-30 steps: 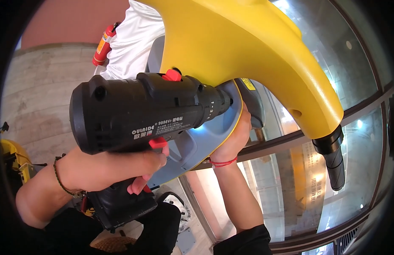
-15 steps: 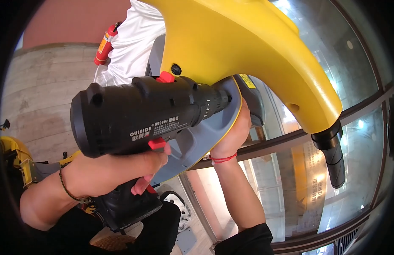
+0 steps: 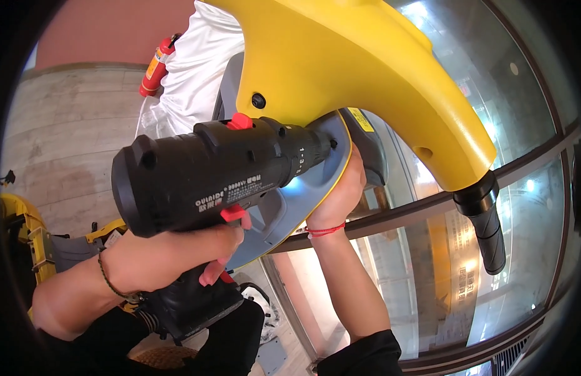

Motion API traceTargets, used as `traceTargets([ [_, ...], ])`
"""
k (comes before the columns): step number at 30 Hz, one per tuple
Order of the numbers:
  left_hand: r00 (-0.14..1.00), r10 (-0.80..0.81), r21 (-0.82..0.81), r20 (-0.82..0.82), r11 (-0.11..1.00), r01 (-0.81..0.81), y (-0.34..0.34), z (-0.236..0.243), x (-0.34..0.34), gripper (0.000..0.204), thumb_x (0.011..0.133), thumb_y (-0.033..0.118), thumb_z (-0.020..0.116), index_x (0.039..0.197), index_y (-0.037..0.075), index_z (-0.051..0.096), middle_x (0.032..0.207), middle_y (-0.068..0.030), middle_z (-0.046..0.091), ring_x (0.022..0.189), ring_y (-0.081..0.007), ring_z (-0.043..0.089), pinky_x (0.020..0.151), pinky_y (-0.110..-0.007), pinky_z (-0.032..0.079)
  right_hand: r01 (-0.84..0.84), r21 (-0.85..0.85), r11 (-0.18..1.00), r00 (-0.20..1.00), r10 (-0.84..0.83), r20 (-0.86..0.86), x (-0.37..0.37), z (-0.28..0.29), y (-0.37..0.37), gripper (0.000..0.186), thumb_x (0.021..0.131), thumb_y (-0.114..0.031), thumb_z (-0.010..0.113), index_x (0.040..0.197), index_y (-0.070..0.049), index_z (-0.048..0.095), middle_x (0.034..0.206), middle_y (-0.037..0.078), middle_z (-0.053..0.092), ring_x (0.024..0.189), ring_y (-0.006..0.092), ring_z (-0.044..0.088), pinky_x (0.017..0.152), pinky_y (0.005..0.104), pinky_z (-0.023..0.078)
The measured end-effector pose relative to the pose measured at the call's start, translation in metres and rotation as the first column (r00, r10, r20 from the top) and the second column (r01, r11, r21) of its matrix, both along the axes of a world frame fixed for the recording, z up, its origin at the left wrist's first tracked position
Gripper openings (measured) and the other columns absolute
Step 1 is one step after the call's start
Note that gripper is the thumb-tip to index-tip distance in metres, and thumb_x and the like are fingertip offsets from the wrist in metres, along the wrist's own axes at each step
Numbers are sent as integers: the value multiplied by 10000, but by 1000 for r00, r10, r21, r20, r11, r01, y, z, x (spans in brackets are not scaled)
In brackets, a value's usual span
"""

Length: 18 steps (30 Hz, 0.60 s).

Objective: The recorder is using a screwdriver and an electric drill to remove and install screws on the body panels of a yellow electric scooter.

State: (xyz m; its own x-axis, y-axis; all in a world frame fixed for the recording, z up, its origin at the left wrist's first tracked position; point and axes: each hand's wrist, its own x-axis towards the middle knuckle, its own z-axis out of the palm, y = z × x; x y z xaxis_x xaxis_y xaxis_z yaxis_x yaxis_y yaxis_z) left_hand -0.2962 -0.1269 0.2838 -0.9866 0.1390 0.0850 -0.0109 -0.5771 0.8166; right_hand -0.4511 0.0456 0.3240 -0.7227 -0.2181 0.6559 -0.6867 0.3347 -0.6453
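Note:
My left hand (image 3: 184, 254) is closed round the handle of a black cordless drill (image 3: 171, 178) with red switches. The drill lies tilted across the middle of the view, its nose at a recess in a grey, yellow-edged panel (image 3: 284, 216), where a small light glows. My right hand (image 3: 337, 194) grips that panel's far edge from below, its fingertips hidden behind it. Above both hands is a large curved yellow plastic body (image 3: 359, 69) with a round black cap (image 3: 259, 100) and, at its right end, a black ribbed handlebar grip (image 3: 491, 247).
A red fire extinguisher (image 3: 153, 72) stands by a red wall (image 3: 89, 34), beside draped white cloth (image 3: 199, 62). Yellow machinery (image 3: 33, 238) sits at lower left on the plank floor (image 3: 71, 138). Framed glass panes (image 3: 516, 75) curve along the right side.
The drill's rear end and my left hand have moved slightly down and rightward, showing more of the black cap. The yellow body and my right hand have shifted slightly left.

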Motion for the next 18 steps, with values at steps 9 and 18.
traceTargets([
  [9, 1000, 1, 47, 13, 999, -1, 3, -2, 0, 204, 815, 62, 559, 1004, -14, 563, 654, -53, 548, 500, -140, 531, 491, -256, 423, 47, 102, 994, 985, -29, -167, -1, -1, -2, 422, 972, -272, 354, 1123, 41, 593, 1016, 88, 629, 914, 157, 575, 836, 265, 447],
  [18, 996, 83, 33, -12, 996, -83, 12, -5, 2, 266, 776, 67, 560, 1026, -23, 549, 648, -54, 550, 478, -146, 527, 469, -262, 419, 7, -12, 1000, 983, -9, -182, -4, 2, -1, 290, 974, -168, 422, 1141, 7, 581, 1078, 91, 598, 952, 153, 563, 858, 279, 441],
])
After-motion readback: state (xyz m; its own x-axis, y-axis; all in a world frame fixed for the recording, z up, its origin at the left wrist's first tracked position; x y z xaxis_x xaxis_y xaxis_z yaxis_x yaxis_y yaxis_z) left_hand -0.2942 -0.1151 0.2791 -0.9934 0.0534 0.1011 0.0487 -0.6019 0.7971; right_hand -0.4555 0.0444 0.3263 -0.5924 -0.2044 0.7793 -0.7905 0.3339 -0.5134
